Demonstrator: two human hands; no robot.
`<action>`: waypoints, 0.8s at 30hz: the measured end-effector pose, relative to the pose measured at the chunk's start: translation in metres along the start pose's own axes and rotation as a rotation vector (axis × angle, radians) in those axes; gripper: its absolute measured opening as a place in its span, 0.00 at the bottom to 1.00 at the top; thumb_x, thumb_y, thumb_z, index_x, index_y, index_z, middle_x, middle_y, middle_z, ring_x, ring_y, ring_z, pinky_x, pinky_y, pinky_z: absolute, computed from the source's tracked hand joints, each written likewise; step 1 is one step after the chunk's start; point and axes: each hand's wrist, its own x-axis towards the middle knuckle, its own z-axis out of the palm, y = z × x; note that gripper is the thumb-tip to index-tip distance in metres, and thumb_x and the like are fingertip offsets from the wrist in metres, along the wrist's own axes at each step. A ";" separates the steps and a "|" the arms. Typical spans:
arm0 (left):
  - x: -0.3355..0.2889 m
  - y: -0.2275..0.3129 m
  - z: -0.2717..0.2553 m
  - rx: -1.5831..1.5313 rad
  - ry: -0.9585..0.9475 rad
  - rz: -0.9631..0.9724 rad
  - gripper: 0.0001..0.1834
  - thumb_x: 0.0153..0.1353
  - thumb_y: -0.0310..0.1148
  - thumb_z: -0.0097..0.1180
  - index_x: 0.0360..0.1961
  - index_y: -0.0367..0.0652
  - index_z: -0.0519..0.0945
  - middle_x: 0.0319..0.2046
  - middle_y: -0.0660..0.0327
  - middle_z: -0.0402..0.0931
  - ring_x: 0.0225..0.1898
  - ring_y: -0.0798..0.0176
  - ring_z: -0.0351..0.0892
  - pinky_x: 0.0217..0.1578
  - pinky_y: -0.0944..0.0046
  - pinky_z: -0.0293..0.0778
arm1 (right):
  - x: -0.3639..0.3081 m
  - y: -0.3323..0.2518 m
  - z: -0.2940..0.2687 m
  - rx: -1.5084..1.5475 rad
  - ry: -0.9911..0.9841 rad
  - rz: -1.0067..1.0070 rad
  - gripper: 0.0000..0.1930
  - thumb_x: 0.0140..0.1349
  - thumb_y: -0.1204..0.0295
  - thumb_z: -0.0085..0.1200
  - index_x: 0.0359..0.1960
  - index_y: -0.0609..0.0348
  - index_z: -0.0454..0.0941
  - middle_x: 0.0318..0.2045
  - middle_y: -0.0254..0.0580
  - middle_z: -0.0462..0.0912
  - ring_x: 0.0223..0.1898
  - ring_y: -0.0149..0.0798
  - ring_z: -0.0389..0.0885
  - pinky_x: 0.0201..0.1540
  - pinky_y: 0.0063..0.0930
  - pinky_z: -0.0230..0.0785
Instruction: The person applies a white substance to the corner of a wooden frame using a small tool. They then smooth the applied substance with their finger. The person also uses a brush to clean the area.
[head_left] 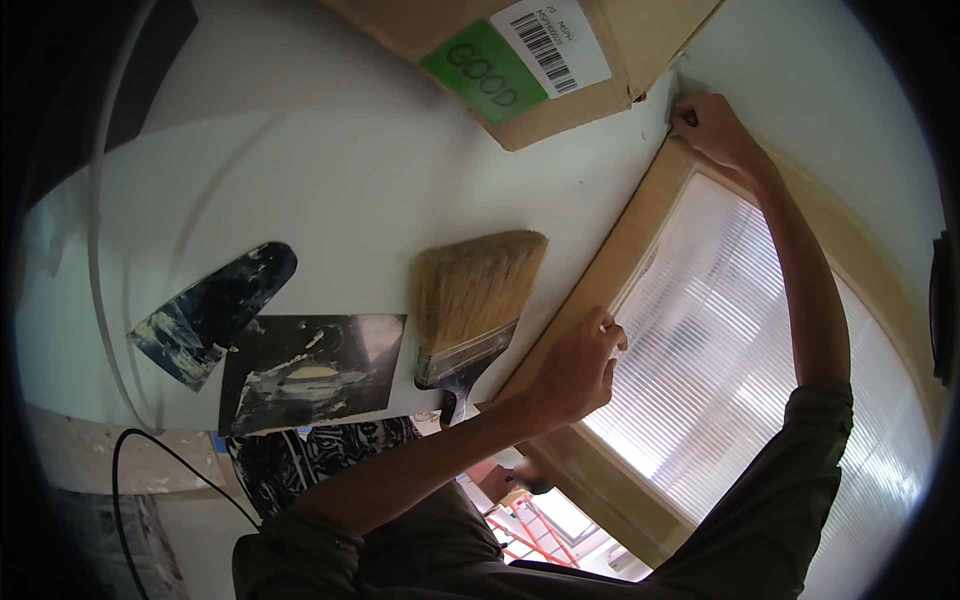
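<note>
A wooden frame [600, 265] with a ribbed, translucent panel [700, 340] leans along the right side. My left hand [572, 372] is over the frame's near left edge, beside the panel. Its fingers are loosely bent, with a gap between thumb and forefinger and nothing visible in it. At the frame's far upper corner, by the white wall, my right hand [715, 130] is closed with bent fingers. A thin greyish piece shows beside its fingertips, too unclear to name.
On the white surface lie a wide paintbrush [480, 290], a smeared dark plate [315, 365] and a stained dark scraper [220, 310]. A cardboard box [400, 30] with a green label stands at the far side. A black cable [118, 500] loops at lower left; a red ladder [535, 535] stands below.
</note>
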 end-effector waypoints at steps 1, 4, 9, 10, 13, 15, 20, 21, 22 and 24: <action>0.000 0.000 0.000 -0.004 -0.002 -0.002 0.13 0.58 0.16 0.60 0.44 0.39 0.78 0.47 0.54 0.71 0.43 0.53 0.83 0.43 0.56 0.79 | 0.000 -0.001 0.001 -0.013 0.004 -0.002 0.10 0.59 0.74 0.58 0.32 0.73 0.83 0.28 0.56 0.85 0.29 0.52 0.83 0.40 0.41 0.75; 0.000 0.000 -0.001 -0.010 0.008 0.009 0.13 0.58 0.16 0.60 0.44 0.38 0.78 0.47 0.53 0.71 0.43 0.53 0.83 0.43 0.56 0.80 | -0.001 0.000 0.003 -0.001 0.016 0.010 0.09 0.59 0.75 0.58 0.33 0.72 0.83 0.29 0.58 0.86 0.31 0.52 0.84 0.41 0.42 0.75; -0.001 0.000 -0.002 -0.014 0.003 0.009 0.13 0.58 0.16 0.60 0.44 0.38 0.78 0.47 0.53 0.71 0.43 0.53 0.83 0.44 0.56 0.80 | 0.001 -0.001 0.000 -0.020 -0.039 0.036 0.10 0.58 0.74 0.59 0.34 0.72 0.83 0.30 0.58 0.86 0.32 0.52 0.84 0.41 0.42 0.75; -0.001 0.000 -0.002 -0.016 0.003 0.009 0.13 0.58 0.16 0.60 0.44 0.38 0.78 0.47 0.53 0.71 0.43 0.52 0.83 0.44 0.56 0.80 | 0.001 -0.002 0.000 -0.030 -0.053 0.041 0.10 0.58 0.74 0.59 0.34 0.72 0.83 0.30 0.58 0.85 0.32 0.52 0.84 0.40 0.42 0.75; -0.001 0.000 -0.002 -0.016 0.005 0.013 0.13 0.58 0.16 0.60 0.44 0.38 0.78 0.47 0.53 0.71 0.44 0.52 0.83 0.44 0.56 0.80 | 0.001 -0.003 -0.001 -0.022 -0.066 0.048 0.10 0.58 0.74 0.60 0.34 0.72 0.83 0.29 0.56 0.85 0.31 0.48 0.84 0.40 0.40 0.75; -0.001 0.000 -0.001 -0.014 0.006 0.016 0.13 0.57 0.16 0.60 0.44 0.38 0.78 0.47 0.53 0.71 0.44 0.52 0.83 0.44 0.56 0.80 | -0.004 -0.005 0.001 0.044 -0.080 0.054 0.10 0.57 0.74 0.59 0.34 0.72 0.83 0.28 0.55 0.85 0.30 0.45 0.83 0.39 0.39 0.75; -0.001 0.000 -0.001 -0.008 -0.003 0.002 0.13 0.57 0.16 0.60 0.44 0.38 0.78 0.47 0.53 0.72 0.44 0.52 0.83 0.44 0.56 0.80 | -0.008 -0.014 0.001 0.109 -0.086 0.080 0.10 0.57 0.75 0.57 0.33 0.73 0.83 0.24 0.51 0.83 0.25 0.40 0.80 0.35 0.37 0.74; 0.000 0.000 -0.001 -0.012 -0.002 0.007 0.13 0.57 0.16 0.60 0.44 0.37 0.78 0.47 0.53 0.72 0.44 0.52 0.83 0.44 0.56 0.80 | -0.011 -0.005 0.007 0.122 0.009 0.039 0.09 0.57 0.75 0.57 0.33 0.73 0.83 0.22 0.51 0.83 0.24 0.41 0.80 0.34 0.37 0.74; 0.000 0.000 0.000 -0.014 0.001 0.008 0.13 0.57 0.16 0.60 0.44 0.37 0.78 0.47 0.53 0.72 0.44 0.52 0.83 0.44 0.56 0.80 | -0.012 -0.006 0.009 0.138 0.104 -0.005 0.09 0.57 0.75 0.57 0.32 0.73 0.83 0.21 0.50 0.83 0.22 0.42 0.79 0.33 0.37 0.73; -0.001 -0.001 0.000 -0.016 0.006 0.012 0.13 0.57 0.16 0.60 0.44 0.37 0.78 0.47 0.53 0.71 0.44 0.52 0.83 0.44 0.56 0.80 | -0.008 -0.006 0.006 0.056 0.050 0.032 0.09 0.57 0.75 0.57 0.32 0.72 0.82 0.21 0.51 0.82 0.22 0.43 0.79 0.33 0.37 0.73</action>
